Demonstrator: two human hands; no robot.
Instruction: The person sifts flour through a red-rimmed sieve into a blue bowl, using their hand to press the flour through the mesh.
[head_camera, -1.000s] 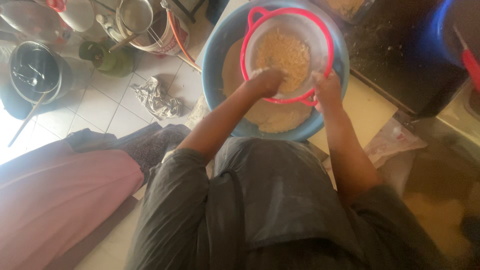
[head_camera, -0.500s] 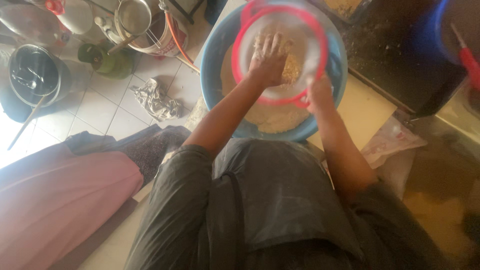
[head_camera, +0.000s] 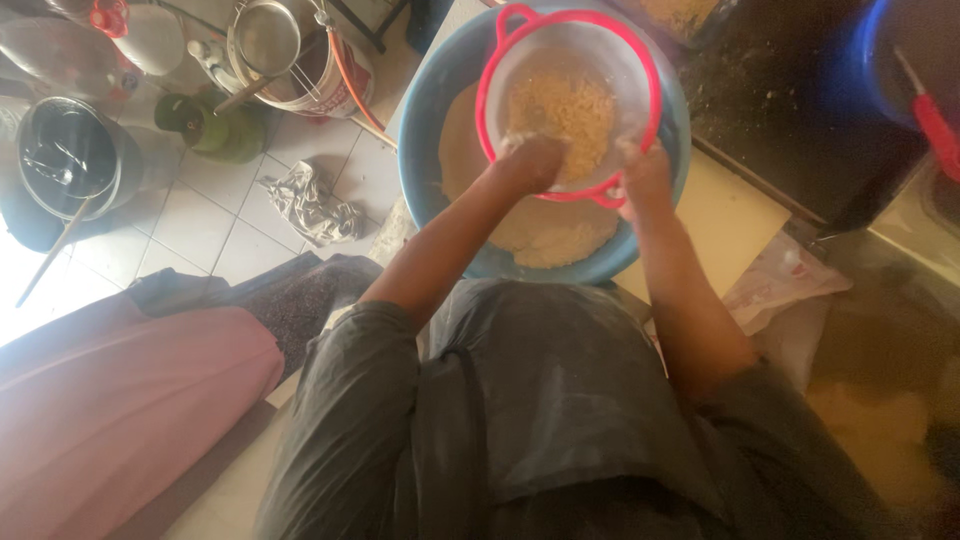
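While the left hand (head_camera: 532, 160) rests inside the red-rimmed sieve (head_camera: 500, 75), its fingers are curled down into the coarse yellow meal (head_camera: 562, 108) that lies just beyond the knuckles. How tightly those fingers close cannot be told, because they are buried in the meal and slightly blurred. The right hand (head_camera: 645, 175) sits just to the right of the left hand, closed around the near rim of the sieve at its red handle, with the thumb side toward the mesh.

The sieve is held above the blue basin (head_camera: 425, 130), which surrounds both hands on all sides. Directly under the wrists, on the near side of the basin, lies a heap of fine pale flour (head_camera: 545, 235). The basin stands on a pale yellow board (head_camera: 725, 215) that shows to the right of the right forearm.

To the left of the left forearm, on the white tiled floor (head_camera: 185, 215), lie a crumpled grey cloth (head_camera: 310, 205), a green bottle (head_camera: 215, 130), a dark metal pot (head_camera: 65, 155) and a pail holding a metal strainer (head_camera: 268, 38). A pink garment (head_camera: 120, 410) fills the space nearer the person on that same side. Beyond the right hand stands a dark countertop (head_camera: 800, 110), with a crumpled plastic bag (head_camera: 790, 280) beside the right forearm.
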